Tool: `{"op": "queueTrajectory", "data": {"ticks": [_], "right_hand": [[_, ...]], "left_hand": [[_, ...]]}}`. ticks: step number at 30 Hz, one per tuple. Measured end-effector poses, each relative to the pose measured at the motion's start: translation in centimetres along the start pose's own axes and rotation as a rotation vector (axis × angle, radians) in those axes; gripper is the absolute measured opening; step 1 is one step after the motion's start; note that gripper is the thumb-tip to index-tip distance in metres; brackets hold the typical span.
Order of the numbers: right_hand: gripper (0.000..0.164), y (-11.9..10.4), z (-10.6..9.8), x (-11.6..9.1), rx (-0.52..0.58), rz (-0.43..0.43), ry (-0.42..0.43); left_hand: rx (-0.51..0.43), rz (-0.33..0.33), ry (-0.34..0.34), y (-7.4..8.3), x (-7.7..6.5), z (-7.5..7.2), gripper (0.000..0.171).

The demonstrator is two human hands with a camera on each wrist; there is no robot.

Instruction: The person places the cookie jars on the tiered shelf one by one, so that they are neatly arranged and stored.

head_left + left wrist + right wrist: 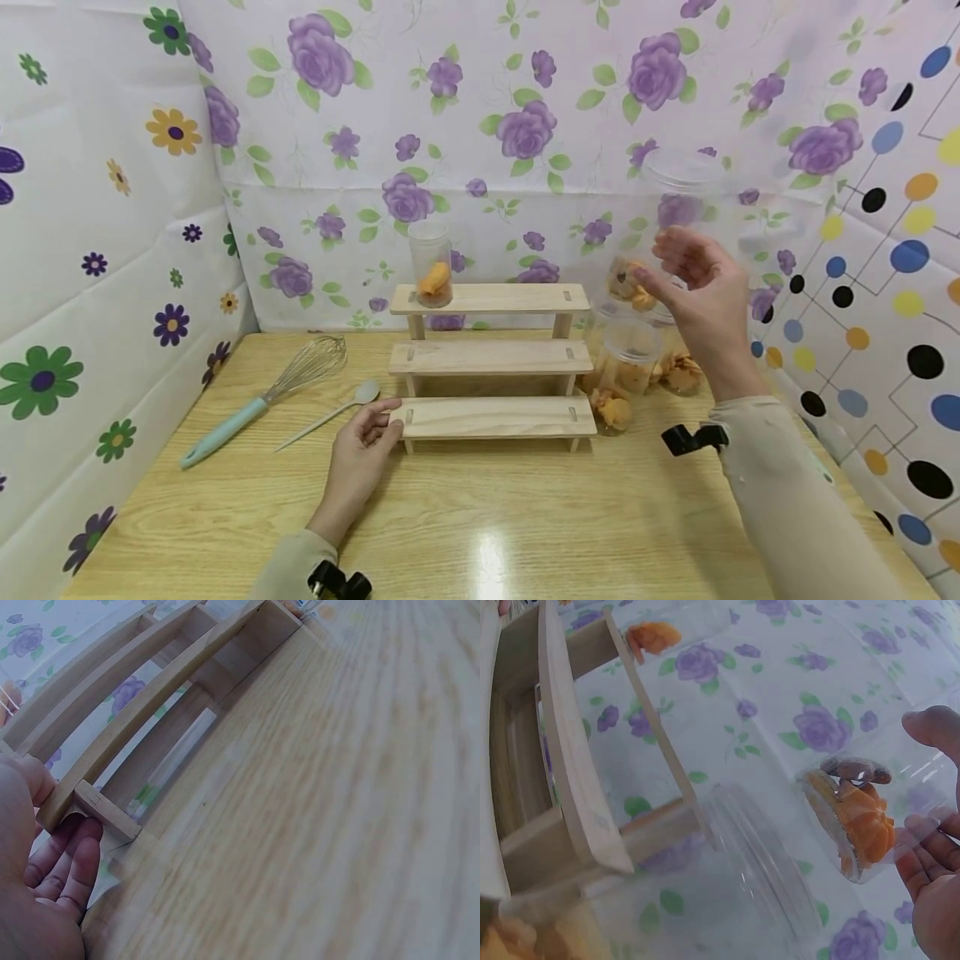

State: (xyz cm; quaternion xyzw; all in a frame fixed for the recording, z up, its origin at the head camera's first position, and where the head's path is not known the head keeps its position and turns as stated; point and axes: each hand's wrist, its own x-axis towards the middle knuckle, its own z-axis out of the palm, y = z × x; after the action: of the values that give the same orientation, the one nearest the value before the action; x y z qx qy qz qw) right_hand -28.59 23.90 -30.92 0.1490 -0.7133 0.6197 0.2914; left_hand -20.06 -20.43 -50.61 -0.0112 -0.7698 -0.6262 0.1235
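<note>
My left hand (365, 454) grips the left end of the lowest board of a three-tier wooden shelf (491, 357). In the left wrist view, its thumb is above the board (112, 742) and its fingers curl underneath. To the right of the shelf, my right hand (701, 287) holds a clear lidded jar (866, 825) up in the air, tilted. Orange pieces and a brown one lie at the jar's bottom. Another clear jar (431, 267), with orange pieces inside, stands on the top board's left end.
Several clear jars (632, 367) with orange contents are grouped on the table at the shelf's right end. A whisk (262, 400) with a pale blue handle and a light-coloured spoon (330, 414) lie to the left. Patterned cloth (495, 167) hangs behind and at both sides.
</note>
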Motion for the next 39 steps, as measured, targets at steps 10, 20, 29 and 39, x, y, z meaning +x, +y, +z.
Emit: {"op": "queueTrajectory", "data": {"ticks": [10, 20, 29, 39], "right_hand": [[0.058, 0.0, 4.4, 0.7, -0.029, 0.008, -0.070], [0.060, 0.6, 8.8, 1.5, 0.046, 0.016, -0.135], [0.064, 1.3, 11.8, 1.8, 0.080, 0.033, -0.189], [0.067, 2.4, 13.7, 2.0, 0.098, 0.089, -0.214]], "left_hand": [[-0.008, 0.004, 0.000, 0.0, 0.0, -0.1, 0.029], [-0.011, -0.006, 0.001, 0.0, 0.0, -0.1, 0.030], [-0.013, -0.003, 0.003, -0.1, 0.1, -0.1, 0.030], [-0.008, -0.001, 0.005, -0.1, 0.1, 0.0, 0.030]]}}
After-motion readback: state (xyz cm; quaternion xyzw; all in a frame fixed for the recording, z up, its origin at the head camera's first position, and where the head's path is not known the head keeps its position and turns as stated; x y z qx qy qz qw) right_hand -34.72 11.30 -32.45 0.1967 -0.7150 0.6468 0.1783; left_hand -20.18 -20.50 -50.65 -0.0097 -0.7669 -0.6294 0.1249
